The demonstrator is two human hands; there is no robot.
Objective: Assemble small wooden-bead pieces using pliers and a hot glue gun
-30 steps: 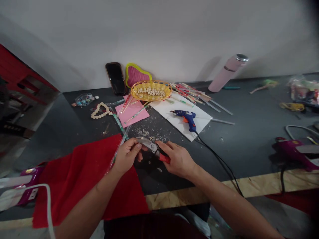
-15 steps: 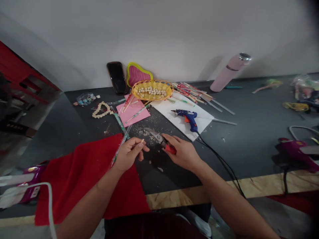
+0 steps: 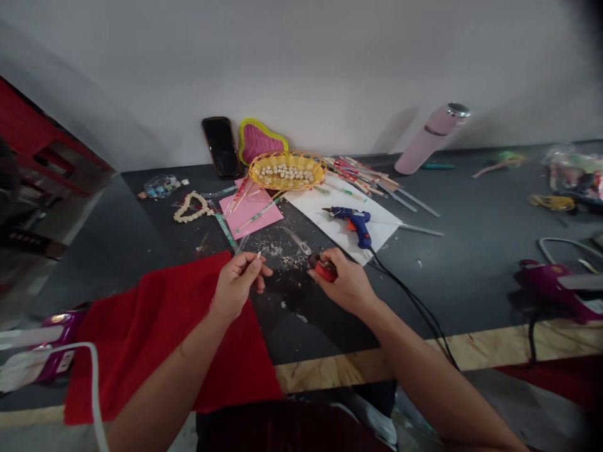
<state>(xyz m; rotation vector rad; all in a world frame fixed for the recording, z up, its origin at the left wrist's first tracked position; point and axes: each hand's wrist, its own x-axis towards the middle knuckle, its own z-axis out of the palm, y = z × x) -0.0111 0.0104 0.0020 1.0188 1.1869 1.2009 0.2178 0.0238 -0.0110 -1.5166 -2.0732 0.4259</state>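
Pinched between thumb and index finger of my left hand (image 3: 238, 282) is a small pale stick piece (image 3: 259, 255), mostly hidden by the fingers. My right hand (image 3: 346, 282) is wrapped round the red handles of pruning shears (image 3: 306, 250), whose curved blade points up and to the left over the dark table. Small pale crumbs (image 3: 282, 254) lie scattered under and around the blade. A blue glue gun (image 3: 353, 223) rests on a white sheet (image 3: 325, 226) beyond my right hand. Left of it, a yellow basket (image 3: 287, 182) holds several small pale pieces.
A red cloth (image 3: 174, 326) covers the table's front left. Decorated sticks (image 3: 362, 176) lie behind the white sheet, near a pink bottle (image 3: 431, 141). A phone (image 3: 221, 147) leans on the wall. The glue gun's black cord (image 3: 414, 298) runs over the front edge.
My left hand has drawn slightly left and up with the stick piece. My right hand has shifted a little right with the shears, widening the space between them.
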